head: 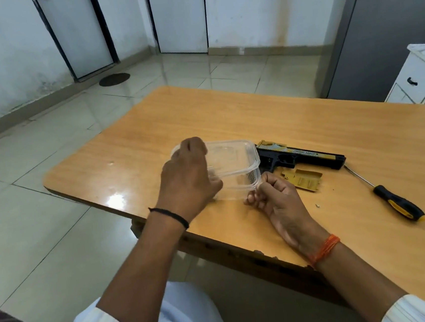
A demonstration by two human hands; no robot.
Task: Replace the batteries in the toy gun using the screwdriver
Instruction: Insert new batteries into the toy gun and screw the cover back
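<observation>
We've got both hands' fingers gripping the clear tub (235, 164) on our orange counter (360, 146), pale tiled floor (39, 177) around.

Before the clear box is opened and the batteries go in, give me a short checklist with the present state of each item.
1. Battery cover off the toy gun: ok, it lies on the table just in front of the gun.
2. Loose screw accounted for: ok, it lies on the table near the right hand.
3. Screwdriver set aside in plain view: ok, it lies right of the gun, held by neither hand.
4. Clear box steadied: ok, the left hand grips its lid and the right hand holds its near corner.
5. New batteries inside the box: cannot tell.
6. Old batteries out of the gun: cannot tell.
</observation>
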